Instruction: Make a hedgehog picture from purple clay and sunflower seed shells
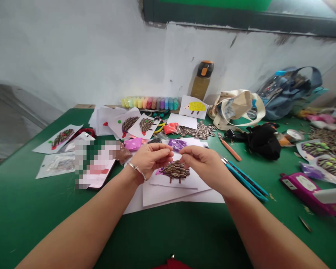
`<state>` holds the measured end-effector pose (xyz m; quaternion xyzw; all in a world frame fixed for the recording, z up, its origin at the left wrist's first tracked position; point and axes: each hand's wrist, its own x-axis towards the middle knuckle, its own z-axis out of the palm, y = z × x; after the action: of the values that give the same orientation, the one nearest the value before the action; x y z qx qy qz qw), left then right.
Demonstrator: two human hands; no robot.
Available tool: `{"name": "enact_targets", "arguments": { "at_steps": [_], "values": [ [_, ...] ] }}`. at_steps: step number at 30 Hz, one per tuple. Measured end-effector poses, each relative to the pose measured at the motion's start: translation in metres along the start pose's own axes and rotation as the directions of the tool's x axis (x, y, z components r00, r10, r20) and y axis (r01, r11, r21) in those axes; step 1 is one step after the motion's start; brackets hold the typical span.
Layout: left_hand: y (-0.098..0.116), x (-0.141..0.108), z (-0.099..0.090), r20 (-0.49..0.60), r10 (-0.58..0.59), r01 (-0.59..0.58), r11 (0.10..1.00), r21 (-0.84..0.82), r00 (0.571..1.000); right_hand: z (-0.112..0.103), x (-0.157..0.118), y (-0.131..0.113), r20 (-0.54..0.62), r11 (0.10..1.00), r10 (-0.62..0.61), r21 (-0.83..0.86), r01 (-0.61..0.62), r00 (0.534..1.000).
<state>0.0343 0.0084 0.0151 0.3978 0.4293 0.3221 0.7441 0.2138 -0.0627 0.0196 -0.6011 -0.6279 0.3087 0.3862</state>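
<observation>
My left hand (pixel 154 158), with a bracelet at the wrist, is pinched at thumb and forefinger; whatever lies between the tips is too small to name. Close beside it, my right hand (pixel 197 160) also has its fingertips pressed together, their content hidden. Both hover just above a hedgehog picture (pixel 175 171) with sunflower-seed spines, a pink snout and brown legs. That picture rests on stacked white paper (pixel 168 196). Just behind the hands lie a purple clay packet (pixel 177 144) and a pink clay lump (pixel 133 144).
Loose sunflower seeds (pixel 200 130) lie behind, near a row of coloured clay (pixel 148 103) and a drink bottle (pixel 203 80). To the right are a blue pencil case (pixel 246 181), an orange pen (pixel 229 147) and a magenta device (pixel 310 190). A phone (pixel 100 172) lies left.
</observation>
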Motion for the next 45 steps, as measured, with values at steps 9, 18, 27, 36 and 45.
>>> {"name": "enact_targets", "arguments": {
  "at_steps": [9, 18, 27, 36, 45],
  "values": [
    [0.0, 0.0, 0.0, 0.047, 0.02, -0.019, 1.0, -0.002, 0.999, -0.008, 0.003, 0.002, -0.086, 0.996, 0.009, -0.082, -0.016, 0.996],
    [-0.001, 0.001, 0.001, 0.021, -0.011, 0.011, 0.999, 0.03, 1.0, -0.007, 0.006, 0.018, -0.014, 0.984, -0.056, -0.17, 0.052, 0.998],
    [-0.002, 0.001, -0.001, 0.04, 0.027, -0.028, 0.999, 0.022, 0.999, -0.008, 0.005, 0.013, -0.06, 0.973, -0.061, -0.226, 0.046, 0.996],
    [-0.001, 0.002, 0.0, 0.013, 0.041, -0.042, 0.996, 0.079, 0.999, -0.007, 0.006, 0.014, -0.03, 0.981, -0.007, -0.195, 0.001, 1.0],
    [-0.001, 0.003, -0.002, 0.021, 0.113, -0.115, 0.983, 0.14, 0.993, -0.006, 0.005, 0.015, -0.065, 0.966, -0.034, -0.258, 0.016, 0.997]
  ]
}}
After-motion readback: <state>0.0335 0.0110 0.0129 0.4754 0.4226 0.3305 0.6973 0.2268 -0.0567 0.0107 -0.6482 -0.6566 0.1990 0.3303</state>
